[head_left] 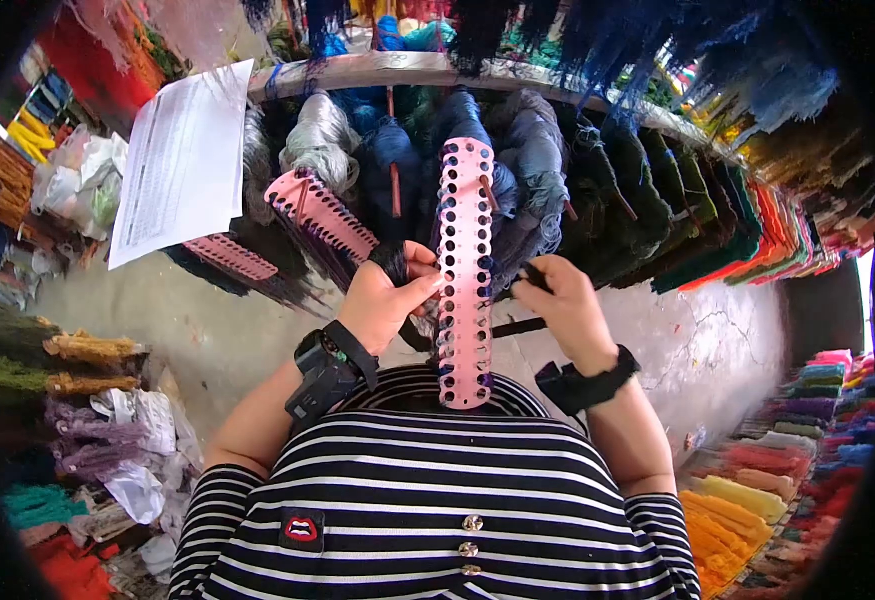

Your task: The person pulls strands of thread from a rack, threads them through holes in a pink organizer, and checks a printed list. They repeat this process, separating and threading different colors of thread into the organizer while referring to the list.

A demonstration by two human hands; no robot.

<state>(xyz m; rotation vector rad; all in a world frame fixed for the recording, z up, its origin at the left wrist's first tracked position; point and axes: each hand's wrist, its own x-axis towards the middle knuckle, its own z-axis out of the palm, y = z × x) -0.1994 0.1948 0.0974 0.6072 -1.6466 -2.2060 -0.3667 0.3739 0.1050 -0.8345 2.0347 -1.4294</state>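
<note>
While our left hand (pixel 377 300) curls closed around a bunch of dark yarn (pixel 390 262), thumb at the long punched card's (pixel 469 230) left side, our right hand (pixel 569 305) pinches dark strands (pixel 533 277) just off its right side, fingers nearly together. The card lies between our hands, below the near edge of the white rail (pixel 397 68), its lower end close to our striped shirt (pixel 437 470).

We judge that the strands could snag in the open notches if we pull sideways, tilting the card. A loosened pinch could drop them among the blue-grey hanks (pixel 537 150), where similar dark tones would make them hard to pick out.

We count three pink cards: the central one, a slanted one (pixel 332 222) and a lower one (pixel 229 257) partly behind printed paper (pixel 177 160). We count two hands, two black wrist straps (pixel 349 352) (pixel 607 380) and three shirt buttons (pixel 470 549); the overlapping hanks defy an exact count.
</note>
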